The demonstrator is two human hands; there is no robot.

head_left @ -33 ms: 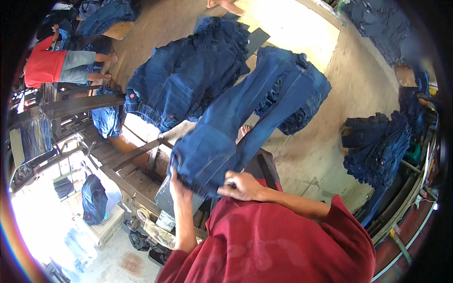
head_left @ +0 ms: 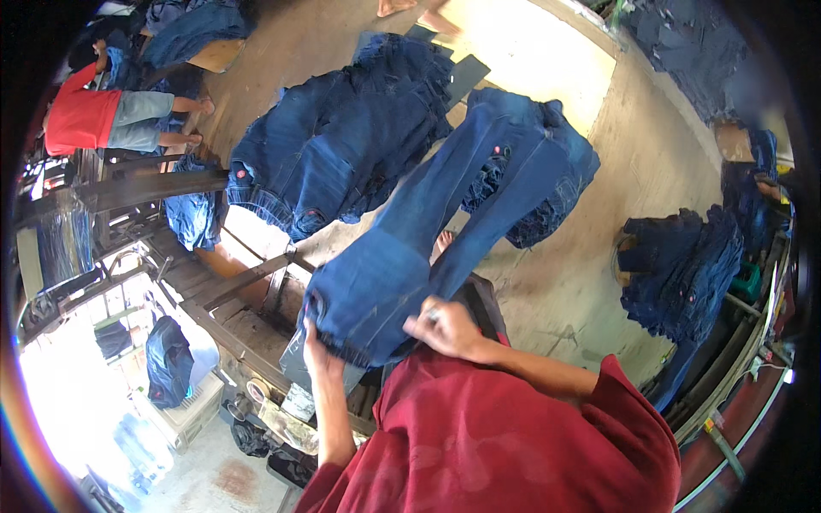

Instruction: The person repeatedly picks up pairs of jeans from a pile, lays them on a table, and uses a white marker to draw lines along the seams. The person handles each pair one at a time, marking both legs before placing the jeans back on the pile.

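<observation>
A pair of dark blue jeans (head_left: pixel 445 222) hangs stretched out in front of me, waistband near my chest, legs running away toward the upper right. My left hand (head_left: pixel 318 349) grips the waistband's left corner from below. My right hand (head_left: pixel 445 329) is closed on the waistband's right side, a ring on one finger. Both arms come out of red sleeves (head_left: pixel 513 445). The jeans hide what lies under them.
A heap of dark jeans (head_left: pixel 342 145) lies on the floor to the upper left, another heap (head_left: pixel 684 265) on the right. A person in a red shirt (head_left: pixel 81 120) sits far left. A wooden frame (head_left: pixel 231 299) stands beside me, with a dark bag (head_left: pixel 167 359) below.
</observation>
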